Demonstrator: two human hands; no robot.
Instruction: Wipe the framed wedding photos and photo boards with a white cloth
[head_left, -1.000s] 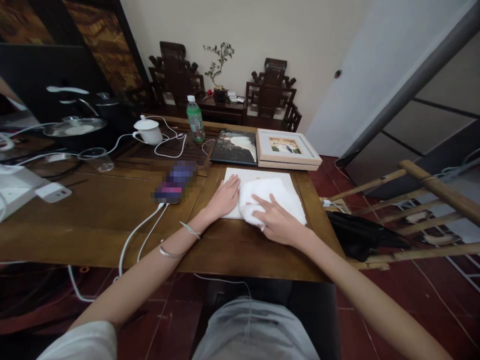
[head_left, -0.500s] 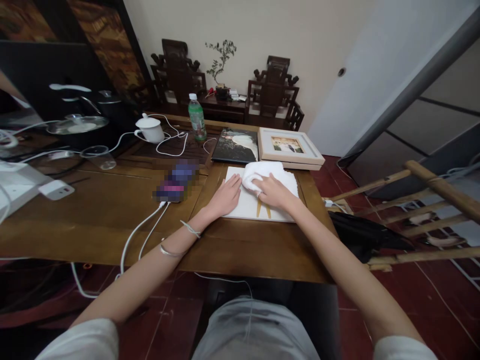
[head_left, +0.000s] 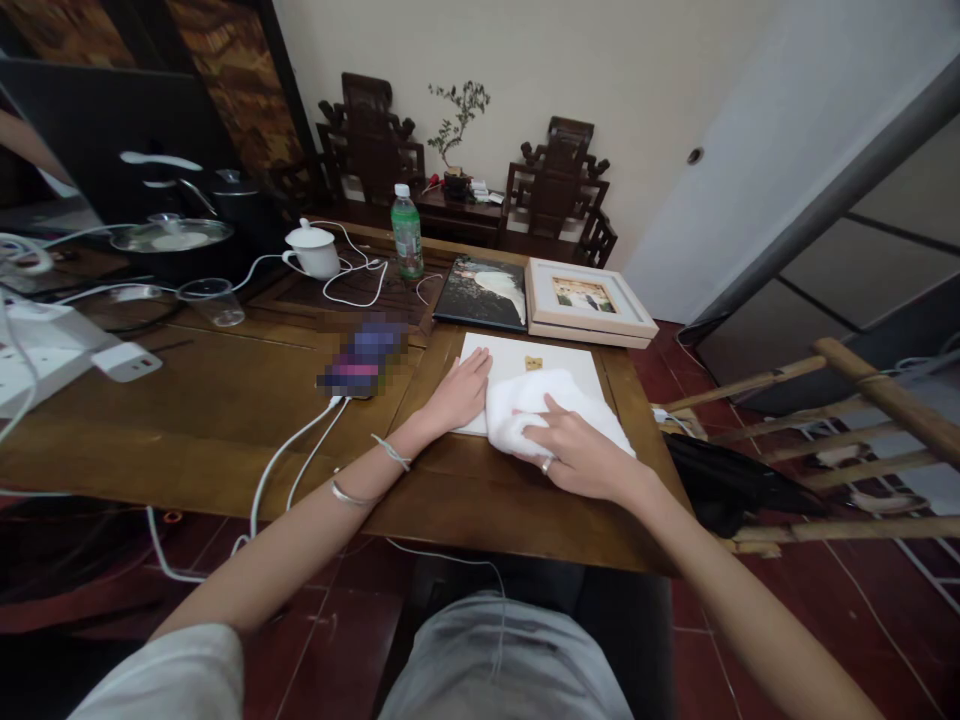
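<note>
On the wooden table lies a flat white panel (head_left: 495,352) with a small gold mark near its far edge. My left hand (head_left: 460,390) rests flat on the panel's left edge, fingers stretched out. Bunched in my right hand (head_left: 574,447) is a white towel (head_left: 577,393), pressed over the near part of the panel and hanging past its near edge. The towel hides that part of the panel. Just beyond the panel are a dark photo panel (head_left: 481,292) and a pale wooden picture frame (head_left: 589,298) stacked on another frame.
Left of the panel sits a phone (head_left: 364,360), its screen blurred, with white cables. Farther back stand a green bottle (head_left: 407,235), a lidded white cup (head_left: 313,252) and a plastic cup (head_left: 214,302). A power strip (head_left: 45,345) is at far left, a wooden rack (head_left: 885,390) at right.
My right hand has drawn the towel from the panel's far part toward me, down to its near edge. The gold mark near the far edge now shows. My left hand stays put.
</note>
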